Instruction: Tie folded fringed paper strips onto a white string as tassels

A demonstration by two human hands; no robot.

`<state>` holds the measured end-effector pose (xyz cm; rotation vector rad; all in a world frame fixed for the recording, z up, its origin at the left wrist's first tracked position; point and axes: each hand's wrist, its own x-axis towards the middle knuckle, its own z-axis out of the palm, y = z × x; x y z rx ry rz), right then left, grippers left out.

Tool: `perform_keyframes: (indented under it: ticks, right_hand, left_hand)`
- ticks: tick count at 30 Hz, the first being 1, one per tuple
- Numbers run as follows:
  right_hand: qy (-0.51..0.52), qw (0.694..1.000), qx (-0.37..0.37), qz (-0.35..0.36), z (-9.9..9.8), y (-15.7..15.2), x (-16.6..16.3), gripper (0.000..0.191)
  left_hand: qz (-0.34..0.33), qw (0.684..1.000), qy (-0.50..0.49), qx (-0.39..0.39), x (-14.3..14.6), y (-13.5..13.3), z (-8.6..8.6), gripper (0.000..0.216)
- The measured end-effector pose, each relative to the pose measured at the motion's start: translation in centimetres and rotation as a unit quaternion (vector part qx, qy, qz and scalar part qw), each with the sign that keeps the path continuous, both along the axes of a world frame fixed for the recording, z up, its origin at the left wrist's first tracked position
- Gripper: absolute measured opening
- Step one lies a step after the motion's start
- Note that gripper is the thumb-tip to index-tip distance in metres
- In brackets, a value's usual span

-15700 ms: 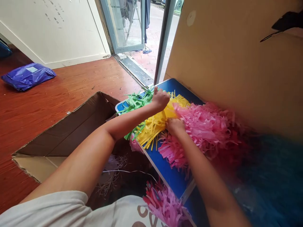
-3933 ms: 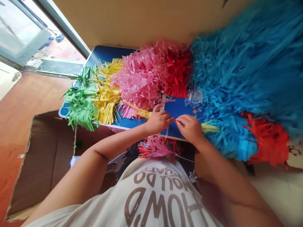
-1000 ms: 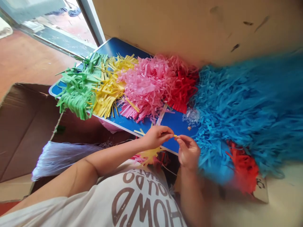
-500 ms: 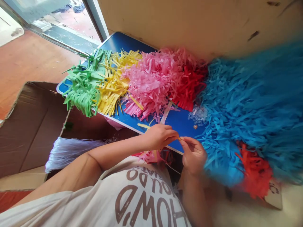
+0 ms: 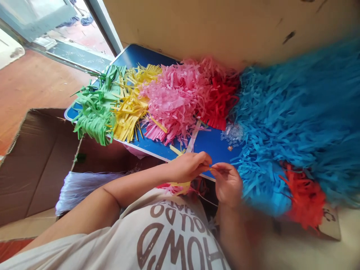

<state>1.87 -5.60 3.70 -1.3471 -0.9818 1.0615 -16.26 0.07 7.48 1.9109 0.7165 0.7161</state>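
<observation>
The left hand [image 5: 188,167] and right hand [image 5: 228,183] both pinch one thin yellow paper strip [image 5: 211,168]; it lies sideways between them, above the near edge of the blue bench [image 5: 209,142].

Matt paper fringe [image 5: 174,97], smooth glossy blue tabletop [image 5: 210,140]

I note a tan wall [image 5: 225,26] on the far side, scuffed with dark marks. Far left, daylight enters through a glazed door [image 5: 36,11]. Red-brown wooden floor [image 5: 33,82] at left carries an open cardboard box [image 5: 30,161], beside the blue counter [image 5: 135,56].
</observation>
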Motion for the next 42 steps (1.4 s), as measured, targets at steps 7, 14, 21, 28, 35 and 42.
perform_keyframes:
  ticks: [7, 14, 21, 28, 35, 42]
  right_hand:
    - [-0.067, 0.997, -0.024, 0.002, -0.7, -0.8, 0.8, 0.027]
    - [-0.296, 0.953, 0.058, -0.016, 0.4, -1.2, 0.8, 0.023]
    - [-0.326, 0.938, 0.111, -0.036, 0.3, -1.2, 0.5, 0.021]
    - [-0.373, 0.913, 0.163, -0.028, 1.3, -1.1, 0.3, 0.010]
    - [-0.323, 0.936, 0.133, -0.048, 1.2, -1.6, 0.0, 0.014]
    - [-0.123, 0.987, 0.102, -0.025, 1.1, -1.8, -0.3, 0.017]
  left_hand:
    - [0.002, 0.999, 0.038, 0.032, -0.1, 0.2, 0.3, 0.022]
    - [0.024, 0.985, 0.072, 0.155, 0.0, 0.2, -0.8, 0.024]
    - [0.031, 0.976, 0.095, 0.193, -0.1, 0.2, -0.5, 0.025]
    - [0.052, 0.970, 0.065, 0.230, 0.3, 0.0, -1.0, 0.022]
    - [0.099, 0.956, -0.009, 0.277, 0.5, 0.0, -1.3, 0.016]
    - [0.082, 0.971, -0.053, 0.219, 0.7, 0.0, -1.0, 0.016]
